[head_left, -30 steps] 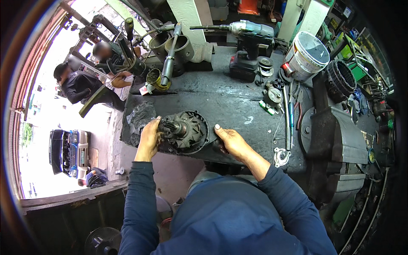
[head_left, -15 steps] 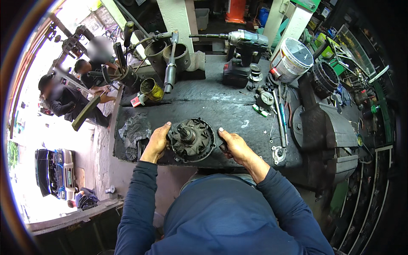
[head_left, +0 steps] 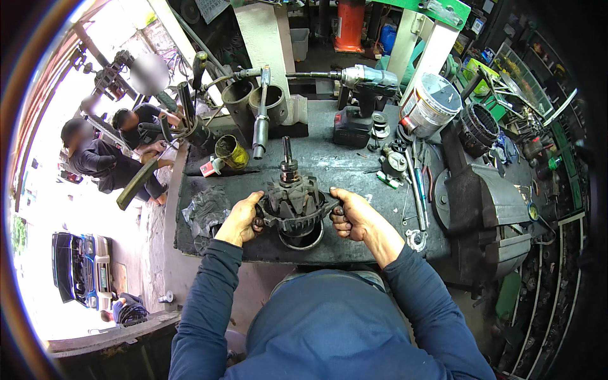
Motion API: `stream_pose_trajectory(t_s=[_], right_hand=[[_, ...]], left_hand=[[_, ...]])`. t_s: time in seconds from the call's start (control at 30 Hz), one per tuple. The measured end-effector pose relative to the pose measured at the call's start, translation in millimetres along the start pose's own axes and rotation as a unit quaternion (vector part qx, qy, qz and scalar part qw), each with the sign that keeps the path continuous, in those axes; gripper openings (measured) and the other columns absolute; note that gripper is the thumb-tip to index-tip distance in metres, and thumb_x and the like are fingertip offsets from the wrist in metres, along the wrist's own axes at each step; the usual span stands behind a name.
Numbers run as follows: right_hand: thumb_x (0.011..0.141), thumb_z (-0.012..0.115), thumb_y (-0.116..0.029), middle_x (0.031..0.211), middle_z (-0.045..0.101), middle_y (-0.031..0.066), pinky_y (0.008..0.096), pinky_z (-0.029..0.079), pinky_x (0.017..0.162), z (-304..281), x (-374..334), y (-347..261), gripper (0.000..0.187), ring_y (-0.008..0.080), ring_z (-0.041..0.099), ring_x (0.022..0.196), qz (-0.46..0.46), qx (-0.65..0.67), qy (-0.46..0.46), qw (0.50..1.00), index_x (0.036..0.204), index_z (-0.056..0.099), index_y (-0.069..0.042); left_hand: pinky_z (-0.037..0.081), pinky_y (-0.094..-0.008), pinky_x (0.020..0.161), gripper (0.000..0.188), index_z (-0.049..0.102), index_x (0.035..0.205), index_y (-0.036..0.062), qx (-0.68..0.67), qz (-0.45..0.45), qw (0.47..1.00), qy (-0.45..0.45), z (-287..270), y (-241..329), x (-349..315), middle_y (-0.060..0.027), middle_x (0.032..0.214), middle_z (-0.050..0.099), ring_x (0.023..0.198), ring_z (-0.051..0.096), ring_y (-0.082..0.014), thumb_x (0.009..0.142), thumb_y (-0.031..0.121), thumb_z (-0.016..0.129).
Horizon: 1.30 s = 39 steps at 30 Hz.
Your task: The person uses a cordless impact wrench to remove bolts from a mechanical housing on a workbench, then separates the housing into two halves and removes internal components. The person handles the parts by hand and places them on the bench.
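Both hands grip an alternator rotor (head_left: 292, 190) seated in a dark end housing, its shaft pointing away from me. My left hand (head_left: 244, 216) is closed on the lug at the housing's left side, thumb on top. On the opposite lug, my right hand (head_left: 354, 215) has its fingers curled under and its thumb above. Beneath the housing, near the bench's front edge, a round metal ring or cup (head_left: 304, 240) shows partly; the housing hides the rest. A crumpled dark rag or bag (head_left: 208, 212) lies close to my left hand.
The dark workbench (head_left: 373, 174) carries an impact wrench (head_left: 370, 79), a white bucket (head_left: 432, 104), a yellow can (head_left: 233, 155) and long hand tools (head_left: 416, 196). A large metal casing (head_left: 484, 196) stands right. Two people (head_left: 95, 149) are beyond the left side.
The rotor and housing have been lifted and tilted, so the shaft now points away and the claw poles show from the side. The ring beneath has come into view.
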State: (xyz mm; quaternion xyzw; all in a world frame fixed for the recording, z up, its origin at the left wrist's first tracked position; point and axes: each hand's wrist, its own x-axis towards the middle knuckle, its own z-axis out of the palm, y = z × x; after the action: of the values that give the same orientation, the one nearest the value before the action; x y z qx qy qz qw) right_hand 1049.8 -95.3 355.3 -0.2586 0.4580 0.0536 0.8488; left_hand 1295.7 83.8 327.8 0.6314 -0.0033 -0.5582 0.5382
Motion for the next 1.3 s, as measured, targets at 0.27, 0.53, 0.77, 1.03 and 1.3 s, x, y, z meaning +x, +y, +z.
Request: stream_pose_trajectory(t_s=[0.27, 0.53, 0.77, 1.03, 1.3], right_hand=[[0.105, 0.054, -0.061, 0.051, 0.029, -0.0059, 0.0304, 0.016, 0.043, -2.4, 1.9, -1.2, 0.060, 0.0100, 0.020, 0.040, -0.008, -0.006, -0.018, 1.000, 0.065, 0.035, -0.021], [0.106, 0.053, -0.068, 0.054, 0.034, -0.0035, 0.0305, 0.020, 0.044, -10.3, -0.3, 5.8, 0.066, 0.0106, 0.025, 0.042, -0.049, -0.084, -0.026, 0.995, 0.064, 0.038, -0.018], [0.101, 0.059, -0.072, 0.057, 0.044, -0.0008, 0.0323, 0.025, 0.046, -26.6, 6.3, 31.2, 0.068, 0.0123, 0.033, 0.046, -0.144, -0.216, 0.038, 0.965, 0.067, 0.052, -0.014], [0.105, 0.051, -0.069, 0.073, 0.066, 0.0140, 0.0391, 0.050, 0.069, -56.3, -23.8, 37.2, 0.079, 0.0245, 0.063, 0.070, -0.227, -0.372, 0.076, 0.897, 0.086, 0.070, 0.005], [0.095, 0.081, -0.027, 0.080, 0.065, 0.0093, 0.0339, 0.052, 0.070, -127.9, -207.0, 19.2, 0.032, 0.0149, 0.060, 0.074, -0.433, -0.391, 0.132, 0.801, 0.101, 0.068, 0.001]], left_hand=[[0.029, -0.0259, 0.037, 0.027, 0.072, 0.116, 0.0174, -0.016, 0.000, 1.000, 0.000, -1.5, 0.1, -0.7, 0.0046, 0.084, 0.074, 0.049, 0.057, -0.0093, 0.111, 0.036, 0.052], [0.040, -0.0308, 0.046, 0.040, 0.069, 0.112, 0.0029, -0.030, 0.028, 0.999, 0.023, 2.2, -11.8, 1.6, 0.0000, 0.080, 0.068, 0.056, 0.057, -0.0107, 0.112, 0.039, 0.054], [0.053, -0.0291, 0.074, 0.056, 0.071, 0.115, -0.0038, 0.105, 0.176, 0.979, -0.026, -16.6, -39.7, -11.5, -0.0067, 0.098, 0.075, 0.081, 0.063, -0.0112, 0.111, 0.050, 0.058], [0.034, -0.0245, 0.049, 0.040, 0.063, 0.107, 0.0155, -0.033, 0.117, 0.966, 0.227, -18.7, -66.0, -28.9, 0.0020, 0.082, 0.055, 0.055, 0.045, -0.0083, 0.109, 0.054, 0.056], [0.052, -0.0319, 0.076, 0.044, 0.059, 0.123, -0.0042, 0.122, 0.614, 0.702, 0.340, 40.8, -66.9, -157.9, -0.0138, 0.110, 0.064, 0.092, 0.061, -0.0221, 0.096, 0.029, 0.069]])
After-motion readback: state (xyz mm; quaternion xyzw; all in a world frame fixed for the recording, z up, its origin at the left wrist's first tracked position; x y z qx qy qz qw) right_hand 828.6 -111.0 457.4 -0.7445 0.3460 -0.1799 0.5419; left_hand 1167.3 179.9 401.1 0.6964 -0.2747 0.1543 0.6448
